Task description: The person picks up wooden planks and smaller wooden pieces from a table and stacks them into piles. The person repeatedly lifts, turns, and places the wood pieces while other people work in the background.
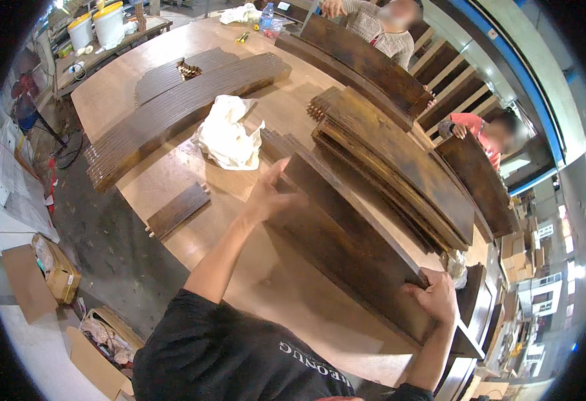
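A long dark brown wooden board (346,230) stands tilted on its edge on the table in front of me. My right hand (433,294) is closed around the board's right end, its thumb on the near face. At the other end is my left hand (269,194), fingers spread and partly smeared by motion. One of its fingers is at the board's upper left corner, and the others lie over the near face. A crumpled white cloth (229,137) lies just beyond the left hand. Nearer the table's left edge is a short dark wooden piece (179,210) with light dowels.
Stacked dark boards (400,160) lie beyond my board, and a row of curved slats (193,107) is at far left. Two people handle boards (366,63) across the wooden table (129,73). Open cardboard boxes (99,361) stand on the floor at left.
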`<state>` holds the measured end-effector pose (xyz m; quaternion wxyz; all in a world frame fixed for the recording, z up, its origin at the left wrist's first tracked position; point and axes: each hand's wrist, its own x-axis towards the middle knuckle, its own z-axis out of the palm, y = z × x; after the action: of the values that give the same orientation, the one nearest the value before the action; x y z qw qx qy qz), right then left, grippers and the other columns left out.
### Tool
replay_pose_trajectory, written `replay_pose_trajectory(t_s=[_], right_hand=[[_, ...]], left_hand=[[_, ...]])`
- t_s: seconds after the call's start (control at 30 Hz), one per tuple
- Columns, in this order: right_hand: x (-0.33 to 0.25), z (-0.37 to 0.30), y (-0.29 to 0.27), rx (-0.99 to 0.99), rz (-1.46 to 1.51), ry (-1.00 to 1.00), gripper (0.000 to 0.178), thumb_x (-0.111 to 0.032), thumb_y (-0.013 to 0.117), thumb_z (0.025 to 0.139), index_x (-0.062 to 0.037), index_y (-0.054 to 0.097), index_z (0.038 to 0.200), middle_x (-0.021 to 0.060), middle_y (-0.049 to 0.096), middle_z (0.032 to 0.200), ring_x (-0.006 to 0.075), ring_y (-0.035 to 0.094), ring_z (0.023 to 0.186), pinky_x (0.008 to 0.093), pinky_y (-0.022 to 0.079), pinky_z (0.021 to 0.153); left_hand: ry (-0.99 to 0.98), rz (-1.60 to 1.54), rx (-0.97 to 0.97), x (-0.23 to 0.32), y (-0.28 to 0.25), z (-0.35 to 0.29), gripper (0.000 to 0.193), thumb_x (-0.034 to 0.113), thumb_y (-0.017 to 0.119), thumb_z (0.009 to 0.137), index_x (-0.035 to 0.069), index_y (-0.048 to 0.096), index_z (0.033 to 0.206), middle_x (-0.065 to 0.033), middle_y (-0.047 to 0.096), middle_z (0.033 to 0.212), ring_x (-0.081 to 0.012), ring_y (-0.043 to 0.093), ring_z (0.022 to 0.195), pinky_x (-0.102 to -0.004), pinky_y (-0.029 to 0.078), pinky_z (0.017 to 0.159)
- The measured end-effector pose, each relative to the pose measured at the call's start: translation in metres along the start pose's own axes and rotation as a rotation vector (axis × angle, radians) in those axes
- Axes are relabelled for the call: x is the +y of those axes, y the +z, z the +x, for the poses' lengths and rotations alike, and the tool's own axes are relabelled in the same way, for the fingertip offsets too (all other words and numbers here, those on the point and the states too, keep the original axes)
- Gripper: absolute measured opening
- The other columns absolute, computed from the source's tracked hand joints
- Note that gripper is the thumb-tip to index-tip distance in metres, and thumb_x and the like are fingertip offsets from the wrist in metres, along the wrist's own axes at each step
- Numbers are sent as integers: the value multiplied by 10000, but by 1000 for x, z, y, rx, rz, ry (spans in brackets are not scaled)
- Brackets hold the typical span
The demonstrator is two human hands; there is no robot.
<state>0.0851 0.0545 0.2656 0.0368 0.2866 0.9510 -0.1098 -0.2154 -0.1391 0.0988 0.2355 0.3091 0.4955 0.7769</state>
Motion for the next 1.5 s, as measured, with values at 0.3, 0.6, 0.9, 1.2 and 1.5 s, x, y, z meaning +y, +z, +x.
replay_pose_trajectory(t_s=[0.3,0.6,0.9,1.2,1.5], right_hand=[[-4,11,8,3,-45,35,356,-268,788,610,-21,673,839,189,637,746,361,614,765,414,473,701],[-18,10,-1,14,-51,101,420,-348,773,611,-41,690,886,183,670,841,352,637,836,420,494,754],[112,-61,-8,-36,-157,171,593,-386,837,517,-76,679,996,191,666,955,331,629,949,411,496,834],[93,-71,14,280,-123,287,359,-276,784,587,-150,694,911,136,672,759,323,651,743,433,516,725],[86,-52,4,215,-175,285,451,-339,811,483,-125,697,863,147,671,793,329,650,802,419,521,724]], left_hand=[[621,381,-179,162,-5,40,986,393,717,779,72,114,1490,-174,385,1399,-279,398,1287,-391,278,1068],[732,1242,-163,102,61,76,525,445,476,926,179,411,1373,-134,540,1278,-288,515,1174,-444,442,934],[263,1342,-537,85,71,85,846,786,432,750,153,526,1305,-177,641,1098,-358,605,1013,-444,463,902],[262,1641,-925,92,84,74,491,502,776,608,141,670,923,-131,666,732,-326,646,741,-436,509,679],[521,1337,-908,83,61,91,631,601,695,697,107,616,1082,-142,666,835,-338,643,804,-437,501,710]])
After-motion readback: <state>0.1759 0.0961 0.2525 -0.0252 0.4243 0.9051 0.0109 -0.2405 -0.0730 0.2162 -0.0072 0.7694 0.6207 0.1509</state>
